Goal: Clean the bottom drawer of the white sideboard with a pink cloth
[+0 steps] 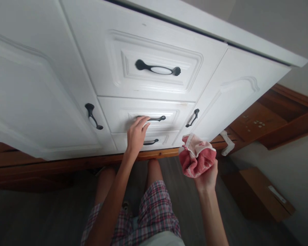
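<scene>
My left hand (pixel 137 135) is at the middle drawer (pixel 118 112) of a white cabinet, its fingers curled over the left part of the dark drawer handle (pixel 157 119). That drawer sits closed in the front. Bunched up in my right hand (pixel 207 174) is a pink and red cloth (pixel 197 157), held in front of the right door's lower part. The cloth covers most of my right fingers. Above my left hand is the top drawer's handle (pixel 160 70), dark with a white inset. Just below it shows the bottom drawer's handle (pixel 151 142).
Cabinet doors with dark handles flank the drawers: the left door (pixel 41 102) and the right door (pixel 220 92). A wooden ledge (pixel 169 152) runs under the cabinet. At right are a white sock-like item (pixel 228 143), a brown wooden piece (pixel 259 119) and a cardboard box (pixel 259 194) on the floor.
</scene>
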{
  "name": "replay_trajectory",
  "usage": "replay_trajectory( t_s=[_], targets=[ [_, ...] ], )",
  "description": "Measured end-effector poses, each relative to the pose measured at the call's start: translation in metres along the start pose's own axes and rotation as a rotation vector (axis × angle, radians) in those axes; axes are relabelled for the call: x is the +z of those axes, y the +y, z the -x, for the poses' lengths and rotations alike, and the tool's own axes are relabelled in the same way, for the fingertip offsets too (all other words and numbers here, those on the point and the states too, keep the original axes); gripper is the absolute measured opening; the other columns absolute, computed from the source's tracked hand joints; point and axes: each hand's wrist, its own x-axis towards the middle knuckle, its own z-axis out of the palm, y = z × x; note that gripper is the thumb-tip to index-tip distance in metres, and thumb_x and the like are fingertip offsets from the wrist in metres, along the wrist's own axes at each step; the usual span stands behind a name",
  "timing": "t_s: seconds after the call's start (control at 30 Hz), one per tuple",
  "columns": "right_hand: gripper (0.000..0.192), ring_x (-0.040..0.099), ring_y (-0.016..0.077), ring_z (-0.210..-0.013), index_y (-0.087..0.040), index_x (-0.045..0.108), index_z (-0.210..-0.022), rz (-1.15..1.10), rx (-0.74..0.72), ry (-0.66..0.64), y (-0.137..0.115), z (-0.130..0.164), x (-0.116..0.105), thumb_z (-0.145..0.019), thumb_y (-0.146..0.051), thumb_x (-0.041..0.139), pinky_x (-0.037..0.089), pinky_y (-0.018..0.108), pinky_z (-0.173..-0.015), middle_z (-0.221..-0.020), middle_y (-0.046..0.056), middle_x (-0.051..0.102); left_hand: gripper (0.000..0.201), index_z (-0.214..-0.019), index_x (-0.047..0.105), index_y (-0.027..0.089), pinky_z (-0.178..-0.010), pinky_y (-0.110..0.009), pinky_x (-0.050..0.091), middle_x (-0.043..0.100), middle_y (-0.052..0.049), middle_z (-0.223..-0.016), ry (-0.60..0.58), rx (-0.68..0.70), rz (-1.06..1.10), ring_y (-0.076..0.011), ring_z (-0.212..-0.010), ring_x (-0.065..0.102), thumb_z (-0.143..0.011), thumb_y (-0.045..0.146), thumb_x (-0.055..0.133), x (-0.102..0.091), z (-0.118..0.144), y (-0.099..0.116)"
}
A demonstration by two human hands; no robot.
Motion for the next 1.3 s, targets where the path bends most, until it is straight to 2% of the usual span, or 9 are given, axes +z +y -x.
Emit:
replay_trajectory(
  t_s=[0.2,0.33,0.43,0.53,0.67,0.83,1.1,1.2,1.3],
  targets=[
    [0.056,0.071,0.0229,-0.120,-0.026,0.054,-0.147,0.177,-0.505,-0.104,-0.035,-0.019,0.166,-0.096,-0.050,0.059,0.062,0.039,-0.103,-0.142,0.010,0.065,0.035,-0.128,0.077,0.021,-0.073,-0.025,0.061,0.075,-0.010,-0.130,0.147,-0.140,0.009,-0.0116,-0.078,0.071,-0.114,0.032,0.047,-0.041,0.066,-0.026],
    [0.041,0.056,0.0233,-0.141,-0.019,0.061,-0.145,0.666,-1.031,-0.520,-0.030,-0.028,0.258,-0.107,-0.034,0.055,0.046,0.039,-0.125,-0.149,0.012,0.060,0.034,-0.117,0.079,0.019,-0.078,-0.030,0.060,0.076,-0.006,-0.109,0.098,-0.317,-0.083,-0.0125,-0.068,0.068,-0.111,0.032,0.048,-0.071,0.136,-0.060],
    [0.041,0.042,0.0236,-0.151,-0.022,0.066,-0.144,1.088,-1.033,-0.778,0.001,-0.040,0.308,-0.116,-0.025,0.036,0.039,0.045,-0.130,-0.159,0.010,0.053,0.034,-0.117,0.079,0.020,-0.081,-0.032,0.061,0.077,-0.006,-0.110,0.045,-0.432,-0.141,-0.0151,-0.069,0.069,-0.109,0.034,0.048,-0.088,0.185,-0.082],
    [0.048,0.036,0.0252,-0.154,-0.029,0.060,-0.154,1.258,-0.958,-0.791,0.047,-0.053,0.333,-0.120,-0.028,0.027,0.037,0.048,-0.129,-0.164,0.008,0.050,0.034,-0.109,0.080,0.022,-0.087,-0.036,0.063,0.080,-0.006,-0.109,0.042,-0.494,-0.174,-0.0185,-0.074,0.073,-0.104,0.035,0.050,-0.102,0.222,-0.096],
    [0.041,0.037,0.0268,-0.155,-0.036,0.063,-0.149,1.318,-0.983,-0.821,0.114,-0.061,0.321,-0.119,-0.031,0.035,0.037,0.044,-0.123,-0.165,0.008,0.051,0.034,-0.105,0.081,0.025,-0.090,-0.038,0.065,0.082,-0.005,-0.110,0.015,-0.566,-0.213,-0.0241,-0.088,0.079,-0.101,0.039,0.050,-0.119,0.253,-0.105],
    [0.030,0.052,0.0265,-0.137,-0.032,0.074,-0.124,1.326,-0.879,-0.961,0.173,-0.079,0.237,-0.113,-0.029,0.047,0.044,0.041,-0.112,-0.146,0.012,0.065,0.034,-0.103,0.081,0.027,-0.093,-0.040,0.066,0.083,-0.005,-0.105,-0.017,-0.589,-0.282,-0.0269,-0.094,0.081,-0.098,0.040,0.050,-0.135,0.278,-0.111],
    [0.013,0.051,0.0347,-0.119,-0.018,0.060,-0.100,1.191,-0.788,0.312,0.123,-0.169,0.069,-0.088,-0.024,0.058,0.046,0.062,-0.108,-0.124,0.021,0.055,0.033,-0.095,0.084,0.034,-0.090,-0.045,0.069,0.085,0.000,-0.102,-0.133,-0.692,-0.241,-0.0302,-0.095,0.084,-0.094,0.043,0.052,-0.130,0.349,-0.130],
    [0.030,0.051,0.0342,-0.123,-0.014,0.058,-0.117,0.983,-0.928,0.543,0.075,-0.193,0.083,-0.089,-0.024,0.051,0.046,0.062,-0.111,-0.128,0.022,0.051,0.035,-0.095,0.085,0.036,-0.089,-0.047,0.070,0.086,0.001,-0.103,-0.198,-0.707,-0.242,-0.0312,-0.096,0.085,-0.093,0.042,0.050,-0.114,0.372,-0.133],
    [0.034,0.051,0.0353,-0.128,-0.013,0.060,-0.125,0.950,-1.088,0.541,0.041,-0.190,0.147,-0.096,-0.025,0.046,0.046,0.061,-0.111,-0.135,0.023,0.049,0.037,-0.097,0.086,0.035,-0.088,-0.046,0.070,0.086,0.000,-0.105,-0.264,-0.693,-0.247,-0.0311,-0.096,0.085,-0.093,0.043,0.050,-0.100,0.381,-0.133]
  ],
)
